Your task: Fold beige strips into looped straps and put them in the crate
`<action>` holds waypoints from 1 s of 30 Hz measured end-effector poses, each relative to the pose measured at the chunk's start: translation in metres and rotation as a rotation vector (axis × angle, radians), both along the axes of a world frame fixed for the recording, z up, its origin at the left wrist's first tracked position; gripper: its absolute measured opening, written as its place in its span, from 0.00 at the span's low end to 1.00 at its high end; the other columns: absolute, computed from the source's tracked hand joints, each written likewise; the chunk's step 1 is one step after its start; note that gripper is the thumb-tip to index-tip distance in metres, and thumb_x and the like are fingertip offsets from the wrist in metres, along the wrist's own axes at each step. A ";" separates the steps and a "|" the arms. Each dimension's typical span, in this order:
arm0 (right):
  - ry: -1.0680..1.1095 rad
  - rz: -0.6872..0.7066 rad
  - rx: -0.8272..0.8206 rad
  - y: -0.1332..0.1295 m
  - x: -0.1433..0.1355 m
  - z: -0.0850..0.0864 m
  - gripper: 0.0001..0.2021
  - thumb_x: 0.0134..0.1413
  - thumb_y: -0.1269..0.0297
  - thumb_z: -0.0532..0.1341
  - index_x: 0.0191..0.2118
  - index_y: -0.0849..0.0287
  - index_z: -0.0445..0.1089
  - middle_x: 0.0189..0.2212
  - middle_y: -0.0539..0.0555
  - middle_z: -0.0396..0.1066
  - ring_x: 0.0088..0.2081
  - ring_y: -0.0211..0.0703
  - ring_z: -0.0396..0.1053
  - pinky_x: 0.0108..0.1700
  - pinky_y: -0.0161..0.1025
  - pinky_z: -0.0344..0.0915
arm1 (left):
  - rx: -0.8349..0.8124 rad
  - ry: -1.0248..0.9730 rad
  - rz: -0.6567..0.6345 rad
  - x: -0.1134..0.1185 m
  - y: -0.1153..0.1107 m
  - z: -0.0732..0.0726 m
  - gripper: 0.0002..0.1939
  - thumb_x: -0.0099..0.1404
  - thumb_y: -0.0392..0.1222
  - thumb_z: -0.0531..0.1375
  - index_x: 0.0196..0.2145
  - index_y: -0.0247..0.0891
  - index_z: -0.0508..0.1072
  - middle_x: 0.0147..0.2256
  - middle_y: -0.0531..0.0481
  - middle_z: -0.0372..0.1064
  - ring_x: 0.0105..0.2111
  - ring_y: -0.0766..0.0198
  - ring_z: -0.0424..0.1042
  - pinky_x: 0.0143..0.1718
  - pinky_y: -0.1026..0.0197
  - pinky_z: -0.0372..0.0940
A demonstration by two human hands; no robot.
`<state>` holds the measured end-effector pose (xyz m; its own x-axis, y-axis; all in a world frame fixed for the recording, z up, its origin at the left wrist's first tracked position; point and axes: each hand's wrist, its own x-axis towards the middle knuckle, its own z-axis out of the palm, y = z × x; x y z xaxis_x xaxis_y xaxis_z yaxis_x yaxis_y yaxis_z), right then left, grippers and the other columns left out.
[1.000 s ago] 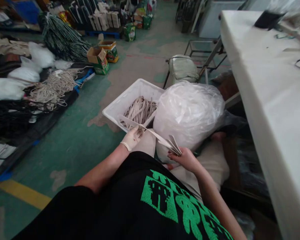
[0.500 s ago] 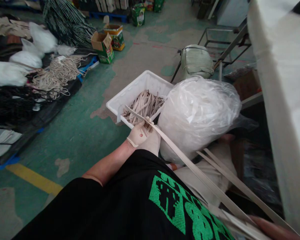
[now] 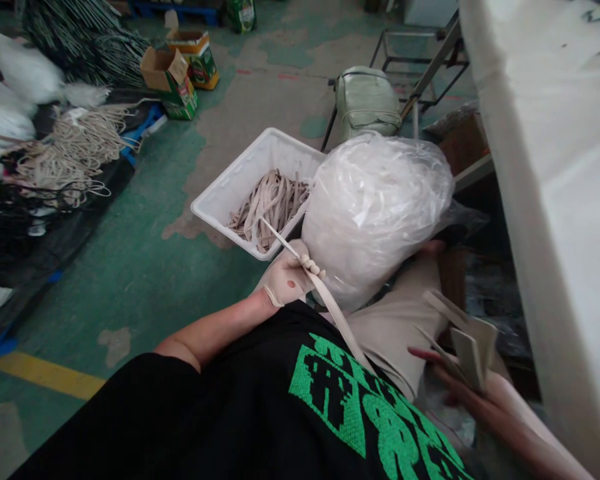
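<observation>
My left hand [image 3: 289,275], in a pale glove with a small hole at the palm, is closed around a flat cream fabric strap [image 3: 334,308]. One end of the strap sticks out over the white plastic bin [image 3: 207,208]; the rest runs down across my shirt. Inside the bin lies a heap of similar straps [image 3: 275,207]. At lower right, my bare right hand [image 3: 467,393] is partly blurred, its fingers pointing left. Several folded lengths of flat strap [image 3: 473,343] rise from it, held at the palm.
A large clear bag of white material [image 3: 377,213] stands against the bin's right side. Beyond it are a pale green wrapped bundle [image 3: 367,100] and a metal frame [image 3: 425,67]. A white-covered table [image 3: 540,200] runs along the right. Cord piles [image 3: 75,153] and cartons [image 3: 167,80] sit at left.
My right hand has risen from the bottom right corner into fuller view with folded strap. The strap from my left hand has gone slack and curves down. The view has shifted right.
</observation>
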<state>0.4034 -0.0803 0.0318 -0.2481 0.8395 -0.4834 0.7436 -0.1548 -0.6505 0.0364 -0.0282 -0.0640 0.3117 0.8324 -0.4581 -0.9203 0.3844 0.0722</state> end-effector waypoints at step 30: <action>0.088 0.186 -0.030 0.045 -0.176 -0.059 0.17 0.59 0.53 0.55 0.25 0.56 0.69 0.21 0.52 0.73 0.25 0.43 0.67 0.28 0.36 0.57 | -0.102 0.370 -0.125 0.012 -0.013 0.014 0.12 0.71 0.35 0.56 0.42 0.28 0.78 0.37 0.38 0.80 0.39 0.55 0.80 0.48 0.56 0.71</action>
